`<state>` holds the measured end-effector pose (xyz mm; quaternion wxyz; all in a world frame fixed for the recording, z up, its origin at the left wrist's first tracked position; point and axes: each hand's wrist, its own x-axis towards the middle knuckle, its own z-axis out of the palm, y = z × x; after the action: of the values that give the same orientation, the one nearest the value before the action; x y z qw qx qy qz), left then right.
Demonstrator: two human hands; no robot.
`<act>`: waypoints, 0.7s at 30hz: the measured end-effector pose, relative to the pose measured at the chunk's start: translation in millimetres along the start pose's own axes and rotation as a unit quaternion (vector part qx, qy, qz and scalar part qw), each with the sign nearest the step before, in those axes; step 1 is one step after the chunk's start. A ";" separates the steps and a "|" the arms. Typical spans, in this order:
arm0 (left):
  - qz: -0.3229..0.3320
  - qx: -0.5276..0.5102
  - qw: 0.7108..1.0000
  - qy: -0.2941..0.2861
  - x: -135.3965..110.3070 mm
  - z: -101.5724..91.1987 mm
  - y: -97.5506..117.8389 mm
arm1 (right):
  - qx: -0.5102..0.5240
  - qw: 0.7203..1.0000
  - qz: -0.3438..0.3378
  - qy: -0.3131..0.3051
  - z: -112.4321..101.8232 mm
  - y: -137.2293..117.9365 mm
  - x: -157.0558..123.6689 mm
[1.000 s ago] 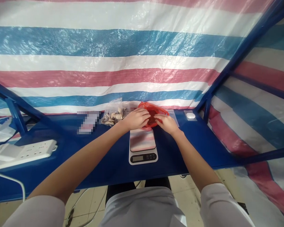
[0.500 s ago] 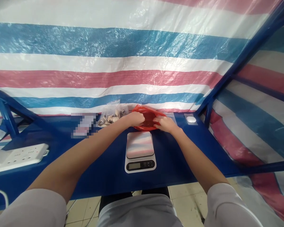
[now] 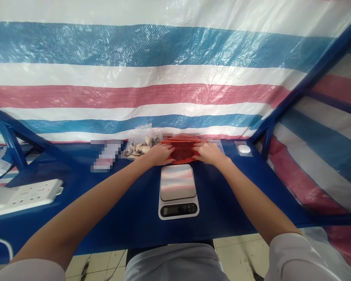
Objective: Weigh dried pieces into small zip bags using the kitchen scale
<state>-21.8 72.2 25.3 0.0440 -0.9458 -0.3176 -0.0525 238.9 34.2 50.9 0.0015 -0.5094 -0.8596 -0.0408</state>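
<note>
A red plastic bag with dark contents sits at the back of the blue table, against the striped tarp. My left hand grips its left edge and my right hand grips its right edge, with the bag's mouth stretched wide between them. Just in front of the bag stands a small white kitchen scale with a bare shiny platform. A clear bag of pale shell-like pieces lies just left of my left hand.
A white power strip lies at the table's left. A small white round object on a clear sheet rests at the back right. A blurred flat item lies left of the clear bag. Blue frame bars rise at both sides.
Both hands have moved apart along the red bag's rim, pulling its mouth wider and flatter. The view has shifted slightly.
</note>
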 end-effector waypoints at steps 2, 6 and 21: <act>0.001 0.010 1.000 -0.013 -0.7 1.6 -0.8 | 0.009 1.000 -0.001 0.008 -3.1 -2.3 -0.3; 0.017 -0.016 1.000 0.012 1.0 -3.7 1.1 | 0.074 0.996 -0.013 0.050 -8.6 -9.8 -6.2; -0.330 -0.263 0.894 0.151 -82.3 -11.5 77.2 | 0.312 0.934 0.136 0.109 53.3 -54.4 -89.8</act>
<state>-41.1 -39.6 22.4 -0.1792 -0.7444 -0.5753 -0.2878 236.5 -66.6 -9.9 0.2590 -0.5875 -0.7465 0.1748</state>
